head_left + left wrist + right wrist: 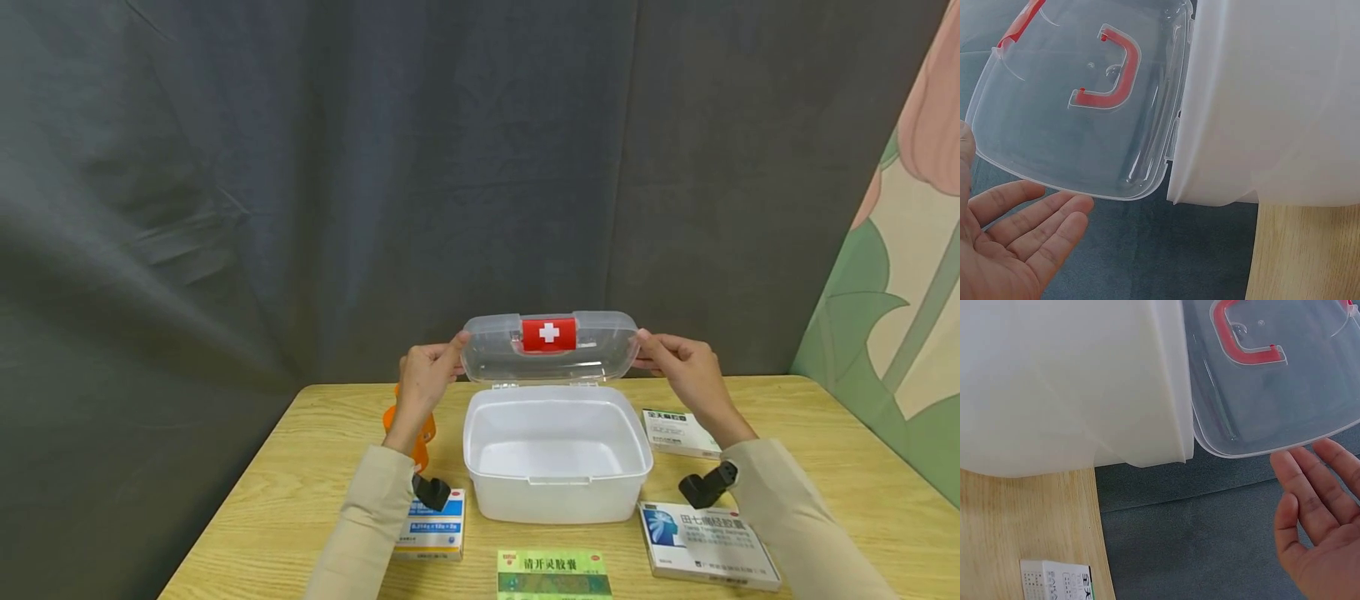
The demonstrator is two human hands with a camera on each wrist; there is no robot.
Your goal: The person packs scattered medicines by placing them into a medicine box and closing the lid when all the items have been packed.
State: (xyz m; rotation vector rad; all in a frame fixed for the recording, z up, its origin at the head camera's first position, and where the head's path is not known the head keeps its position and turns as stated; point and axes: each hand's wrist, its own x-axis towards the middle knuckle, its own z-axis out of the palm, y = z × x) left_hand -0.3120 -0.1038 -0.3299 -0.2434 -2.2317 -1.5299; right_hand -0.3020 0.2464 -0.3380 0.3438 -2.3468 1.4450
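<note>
A clear plastic lid (487, 360) with a red latch and white cross (550, 334) stands raised over the white first-aid box (558, 500), joined by hinges at the back rim. The box's inside is bare. My left hand (423, 379) pinches the lid's left edge between thumb and fingers. At the right edge, my right hand (692, 375) holds it likewise. In the left wrist view, the left fingers (1038, 237) touch the rim, and a red handle (1125, 75) shows on the lid. The right fingertips (1285, 461) meet the opposite rim.
On the wooden table (300, 500) lie a blue-white medicine box (438, 529), a green one (553, 575), a white-blue one (708, 542) and a white one (678, 432). An orange object (422, 450) is partly behind the left wrist. A dark curtain (450, 167) hangs behind.
</note>
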